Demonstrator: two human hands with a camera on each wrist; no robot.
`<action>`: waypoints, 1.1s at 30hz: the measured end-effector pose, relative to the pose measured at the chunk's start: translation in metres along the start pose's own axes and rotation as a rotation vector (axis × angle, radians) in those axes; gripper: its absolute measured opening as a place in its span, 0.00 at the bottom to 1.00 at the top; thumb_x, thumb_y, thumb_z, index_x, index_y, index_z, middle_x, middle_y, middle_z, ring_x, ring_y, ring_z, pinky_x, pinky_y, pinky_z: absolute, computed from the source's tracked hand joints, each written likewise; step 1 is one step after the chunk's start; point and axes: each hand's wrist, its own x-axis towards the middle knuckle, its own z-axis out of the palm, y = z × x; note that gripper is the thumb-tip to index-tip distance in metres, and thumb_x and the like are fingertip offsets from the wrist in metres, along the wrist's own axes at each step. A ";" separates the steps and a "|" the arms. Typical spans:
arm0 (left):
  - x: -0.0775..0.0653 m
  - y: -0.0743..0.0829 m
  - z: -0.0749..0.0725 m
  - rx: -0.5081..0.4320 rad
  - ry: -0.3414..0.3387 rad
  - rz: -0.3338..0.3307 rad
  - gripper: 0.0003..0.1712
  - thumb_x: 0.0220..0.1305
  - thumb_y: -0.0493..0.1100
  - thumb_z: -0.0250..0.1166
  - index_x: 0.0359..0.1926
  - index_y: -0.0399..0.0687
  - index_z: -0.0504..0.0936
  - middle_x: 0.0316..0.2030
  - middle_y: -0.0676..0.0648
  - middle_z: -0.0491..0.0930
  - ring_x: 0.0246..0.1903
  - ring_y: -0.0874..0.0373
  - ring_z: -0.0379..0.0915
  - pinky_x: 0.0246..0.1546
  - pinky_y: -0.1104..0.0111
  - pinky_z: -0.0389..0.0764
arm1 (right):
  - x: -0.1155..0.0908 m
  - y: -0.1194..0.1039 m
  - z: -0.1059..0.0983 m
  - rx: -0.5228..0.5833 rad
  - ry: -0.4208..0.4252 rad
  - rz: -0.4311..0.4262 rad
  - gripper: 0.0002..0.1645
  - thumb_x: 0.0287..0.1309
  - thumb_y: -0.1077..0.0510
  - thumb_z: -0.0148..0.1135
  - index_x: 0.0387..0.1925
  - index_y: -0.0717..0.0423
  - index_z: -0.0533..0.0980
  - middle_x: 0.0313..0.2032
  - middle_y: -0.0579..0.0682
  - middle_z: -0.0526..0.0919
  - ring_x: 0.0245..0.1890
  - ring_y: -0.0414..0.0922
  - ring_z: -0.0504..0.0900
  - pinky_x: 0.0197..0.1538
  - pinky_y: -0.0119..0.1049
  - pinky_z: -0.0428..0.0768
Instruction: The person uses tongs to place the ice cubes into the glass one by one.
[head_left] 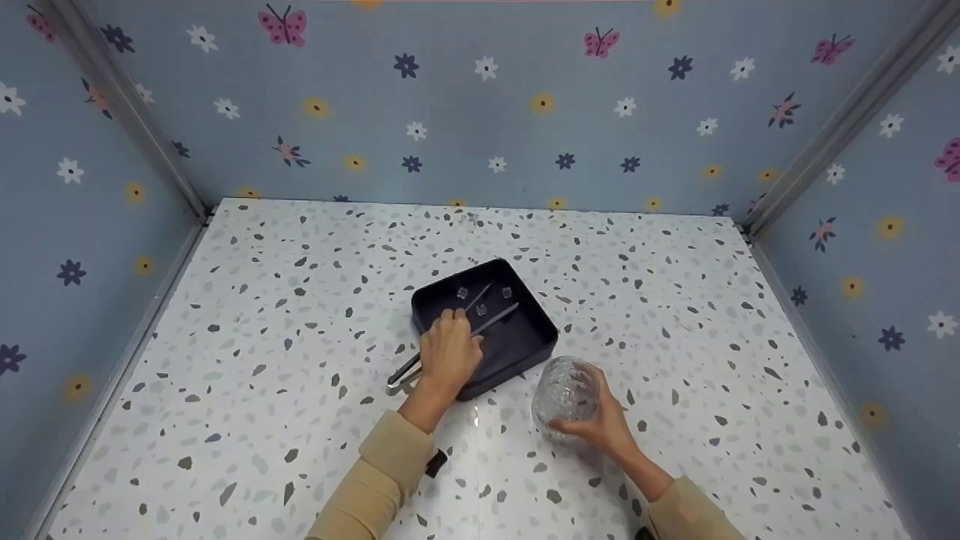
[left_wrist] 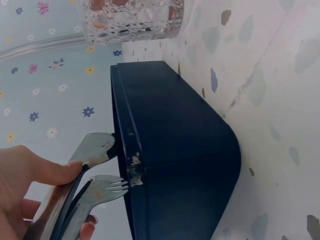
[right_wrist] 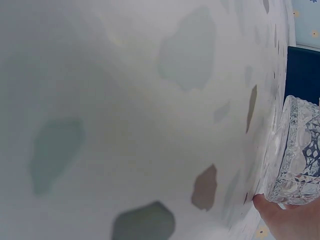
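Observation:
My left hand grips a pair of metal tongs over a dark navy square tray. In the left wrist view, one tip of the tongs is a flat blade and the other is forked, with the two tips apart at the tray's rim. Three small clear cubes lie in the tray, near the tips. My right hand holds a patterned clear glass, fingers and thumb around its side, just right of the tray's near corner. The right wrist view shows the glass at its right edge.
Everything stands on a white speckled tabletop. Blue flowered panels rise at the back and both sides, with grey metal posts at the back corners.

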 end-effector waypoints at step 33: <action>0.026 -0.007 0.024 0.101 -0.114 -0.058 0.15 0.46 0.40 0.66 0.34 0.33 0.79 0.28 0.40 0.75 0.29 0.45 0.74 0.26 0.56 0.75 | 0.000 0.005 0.000 -0.044 0.004 0.018 0.58 0.23 0.50 0.77 0.60 0.50 0.57 0.54 0.54 0.69 0.54 0.52 0.68 0.54 0.49 0.63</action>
